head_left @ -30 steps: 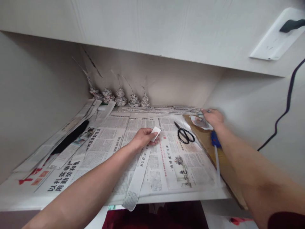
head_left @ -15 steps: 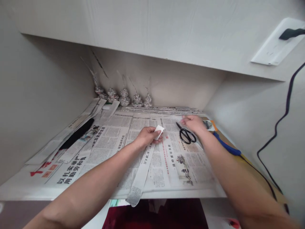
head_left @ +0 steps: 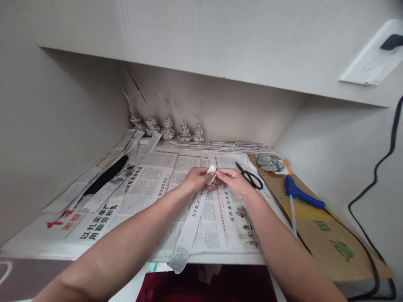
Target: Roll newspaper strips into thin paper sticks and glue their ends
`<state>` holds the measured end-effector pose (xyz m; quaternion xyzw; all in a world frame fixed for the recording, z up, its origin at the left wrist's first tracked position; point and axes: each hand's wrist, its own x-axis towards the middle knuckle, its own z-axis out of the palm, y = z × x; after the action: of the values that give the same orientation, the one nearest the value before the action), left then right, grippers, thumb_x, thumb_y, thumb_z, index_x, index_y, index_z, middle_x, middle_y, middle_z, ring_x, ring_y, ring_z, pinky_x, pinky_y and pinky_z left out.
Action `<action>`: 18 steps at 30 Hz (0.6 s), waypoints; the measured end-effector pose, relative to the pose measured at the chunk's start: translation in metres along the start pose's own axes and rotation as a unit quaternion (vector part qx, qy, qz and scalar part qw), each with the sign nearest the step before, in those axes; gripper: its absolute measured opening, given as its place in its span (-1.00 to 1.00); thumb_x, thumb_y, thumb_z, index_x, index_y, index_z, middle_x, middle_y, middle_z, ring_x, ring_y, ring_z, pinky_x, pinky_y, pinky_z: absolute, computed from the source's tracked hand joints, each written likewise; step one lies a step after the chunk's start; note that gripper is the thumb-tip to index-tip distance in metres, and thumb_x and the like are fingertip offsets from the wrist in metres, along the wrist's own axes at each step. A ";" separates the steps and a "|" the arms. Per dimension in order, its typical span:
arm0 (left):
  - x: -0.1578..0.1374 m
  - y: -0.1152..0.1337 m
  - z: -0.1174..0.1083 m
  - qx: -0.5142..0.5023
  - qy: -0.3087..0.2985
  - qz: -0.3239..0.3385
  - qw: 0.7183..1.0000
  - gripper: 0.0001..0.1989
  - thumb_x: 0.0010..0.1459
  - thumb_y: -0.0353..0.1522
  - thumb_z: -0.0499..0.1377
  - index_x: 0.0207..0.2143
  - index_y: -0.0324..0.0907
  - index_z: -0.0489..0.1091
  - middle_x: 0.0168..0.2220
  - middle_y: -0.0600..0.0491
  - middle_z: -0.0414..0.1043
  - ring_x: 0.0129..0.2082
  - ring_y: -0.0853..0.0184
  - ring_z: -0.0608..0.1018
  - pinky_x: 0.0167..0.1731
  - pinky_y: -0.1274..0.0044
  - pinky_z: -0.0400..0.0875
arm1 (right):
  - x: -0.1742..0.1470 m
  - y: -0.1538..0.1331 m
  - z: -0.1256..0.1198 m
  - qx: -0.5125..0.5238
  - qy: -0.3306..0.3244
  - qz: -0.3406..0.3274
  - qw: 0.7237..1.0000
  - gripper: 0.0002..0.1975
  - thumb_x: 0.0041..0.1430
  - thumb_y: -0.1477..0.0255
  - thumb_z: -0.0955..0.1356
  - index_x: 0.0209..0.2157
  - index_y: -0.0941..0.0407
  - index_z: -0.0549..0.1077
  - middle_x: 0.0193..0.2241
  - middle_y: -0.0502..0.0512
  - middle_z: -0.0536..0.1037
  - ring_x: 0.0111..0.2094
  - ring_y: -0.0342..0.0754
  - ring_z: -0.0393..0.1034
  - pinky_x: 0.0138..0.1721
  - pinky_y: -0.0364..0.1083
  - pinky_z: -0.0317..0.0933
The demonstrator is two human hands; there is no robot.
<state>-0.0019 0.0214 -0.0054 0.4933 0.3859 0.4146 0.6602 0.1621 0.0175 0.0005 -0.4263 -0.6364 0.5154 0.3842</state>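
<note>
A long newspaper strip (head_left: 190, 224) runs from my hands down toward me, its lower end hanging over the table's front edge. My left hand (head_left: 199, 178) is closed on the strip's upper end, where a white folded part shows between the fingers. From the right, my right hand (head_left: 231, 179) pinches at that same end, its fingertips touching the paper and close to the left ones. Black-handled scissors (head_left: 250, 176) lie just beyond my right hand on the newspaper sheets (head_left: 170, 167) that cover the table.
Several woven paper pieces (head_left: 168, 128) stand at the back left, beside thin rolled paper sticks (head_left: 220, 147). More cut strips (head_left: 103, 167) lie at left. At right, a blue glue gun (head_left: 302, 193) with its cord and a grey cloth-like item (head_left: 269, 162) rest on cardboard (head_left: 327, 251).
My right hand has moved left from beyond the scissors to the strip's upper end and now pinches there. My left hand stays on the strip. The view has shifted slightly.
</note>
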 end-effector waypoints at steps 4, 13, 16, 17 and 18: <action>0.000 0.000 0.000 0.003 0.005 0.000 1.000 -0.75 -0.04 -0.25 0.28 -0.44 -0.30 0.47 -0.50 -0.02 0.47 -0.55 0.41 0.49 -0.54 0.60 0.41 | -0.001 0.002 -0.001 -0.012 -0.016 -0.018 1.000 -0.68 0.08 0.16 0.34 -0.36 0.16 0.51 -0.51 0.03 0.49 -0.46 -0.14 0.31 -0.48 -0.17 0.09; 0.000 -0.005 0.002 0.037 -0.018 0.011 0.999 -0.72 -0.01 -0.21 0.25 -0.45 -0.30 0.46 -0.54 0.01 0.44 -0.58 0.43 0.47 -0.57 0.62 0.39 | 0.002 0.008 -0.004 -0.002 0.039 -0.006 0.999 -0.68 0.05 0.18 0.36 -0.34 0.16 0.54 -0.60 -0.02 0.41 -0.57 -0.19 0.18 -0.52 -0.16 0.06; 0.000 -0.006 0.002 0.037 -0.012 0.011 0.999 -0.73 0.00 -0.22 0.25 -0.46 -0.29 0.46 -0.52 0.00 0.45 -0.56 0.43 0.47 -0.56 0.61 0.40 | 0.000 0.004 -0.004 0.022 0.013 -0.003 1.000 -0.69 0.07 0.19 0.35 -0.33 0.15 0.53 -0.59 -0.01 0.44 -0.56 -0.19 0.21 -0.51 -0.17 0.05; 0.000 -0.006 0.002 0.037 -0.010 0.010 0.999 -0.73 0.00 -0.22 0.24 -0.45 -0.29 0.47 -0.51 -0.01 0.46 -0.55 0.43 0.48 -0.55 0.62 0.40 | -0.001 0.003 -0.004 0.028 -0.001 -0.004 1.000 -0.69 0.08 0.20 0.34 -0.32 0.15 0.53 -0.57 0.00 0.46 -0.55 -0.19 0.23 -0.51 -0.17 0.05; 0.000 -0.006 0.002 0.037 -0.009 0.010 0.999 -0.74 0.00 -0.22 0.24 -0.44 -0.29 0.47 -0.50 -0.01 0.46 -0.55 0.43 0.48 -0.54 0.61 0.40 | -0.001 0.002 -0.004 0.032 -0.014 -0.005 0.999 -0.69 0.09 0.20 0.34 -0.32 0.16 0.53 -0.56 0.01 0.47 -0.54 -0.19 0.24 -0.50 -0.17 0.05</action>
<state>0.0005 0.0202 -0.0104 0.5245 0.3904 0.4022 0.6409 0.1663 0.0176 -0.0010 -0.4038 -0.6266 0.5396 0.3913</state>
